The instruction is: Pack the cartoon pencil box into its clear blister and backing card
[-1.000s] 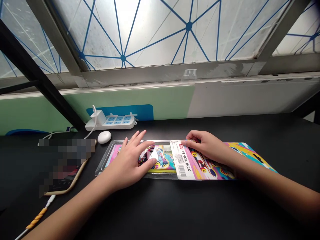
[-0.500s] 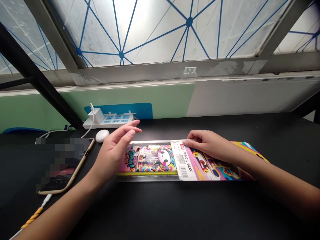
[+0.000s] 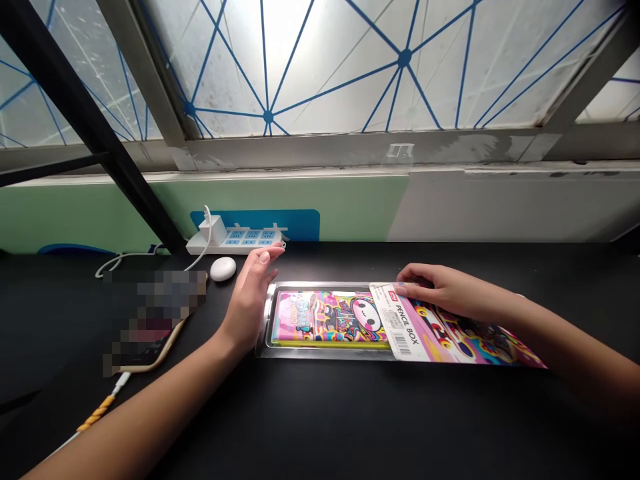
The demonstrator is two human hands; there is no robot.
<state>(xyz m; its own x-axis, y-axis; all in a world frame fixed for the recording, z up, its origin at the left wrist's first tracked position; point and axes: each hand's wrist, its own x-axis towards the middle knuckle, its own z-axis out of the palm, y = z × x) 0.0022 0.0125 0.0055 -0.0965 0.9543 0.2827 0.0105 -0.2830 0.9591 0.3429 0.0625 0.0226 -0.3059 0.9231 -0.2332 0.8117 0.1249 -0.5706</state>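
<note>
A colourful pencil box (image 3: 327, 319) with a cartoon face lies in a clear plastic tray (image 3: 325, 355) on the dark desk. Its right part is covered by a printed cardboard packaging card (image 3: 463, 337), whose white end reads "PENCIL BOX". My right hand (image 3: 443, 288) rests across the card, fingers behind its far edge and thumb on top, pinching it. At the tray's left end stands my left hand (image 3: 250, 297), fingers stretched out and holding nothing. Its palm side is against or very near the tray edge; I cannot tell if they touch.
Left of the tray are a phone (image 3: 173, 337) on a charging cable (image 3: 97, 412) and a white rounded case (image 3: 223, 269). A power strip (image 3: 253, 240) with a white plug lies by the wall. A black slanted bar (image 3: 127, 187) rises at the left.
My left hand has moved off the pencil box to the tray's left end, now uncovering that end. My right hand keeps its pinch on the card. The whole view has shifted slightly.
</note>
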